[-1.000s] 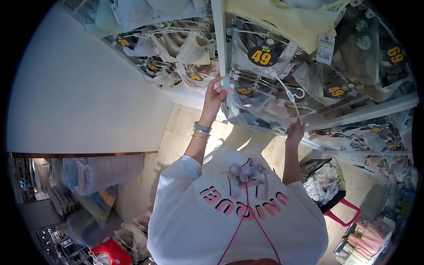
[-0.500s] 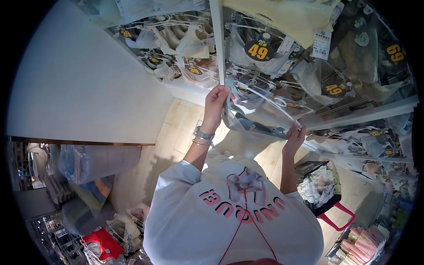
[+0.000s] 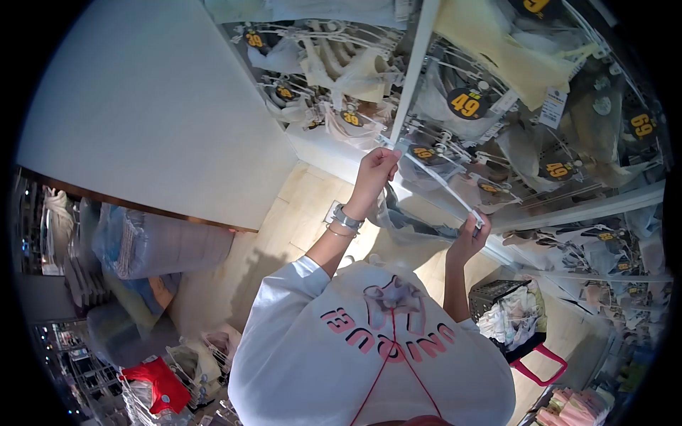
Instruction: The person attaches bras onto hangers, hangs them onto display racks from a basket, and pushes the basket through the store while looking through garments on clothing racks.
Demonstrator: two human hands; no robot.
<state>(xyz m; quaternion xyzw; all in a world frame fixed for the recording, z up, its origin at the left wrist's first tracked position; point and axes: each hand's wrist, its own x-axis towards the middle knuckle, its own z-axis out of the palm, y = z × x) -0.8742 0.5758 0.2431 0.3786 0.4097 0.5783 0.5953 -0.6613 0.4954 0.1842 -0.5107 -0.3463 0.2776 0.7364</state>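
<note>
My left hand [image 3: 378, 175] is closed on the strap end of a grey-blue garment [image 3: 412, 221], near the upper left end of a white hanger [image 3: 440, 182]. The hanger slants down to the right, and my right hand [image 3: 469, 238] pinches its lower right end. Below the hanger, the garment hangs in a loose curve between my two hands. Just behind are rows of hanging garments with a round black 49 tag [image 3: 466, 104].
A white upright panel [image 3: 414, 74] divides the racks. A black basket with a red handle [image 3: 543, 366] holds light clothes at the lower right. Plastic-wrapped goods [image 3: 167, 241] and a red garment [image 3: 158, 384] are at the left.
The hanger's left end has come up to my left hand. Its hook no longer shows clearly. The view has turned, so the racks sit further right and my left hand is slightly lower and further right.
</note>
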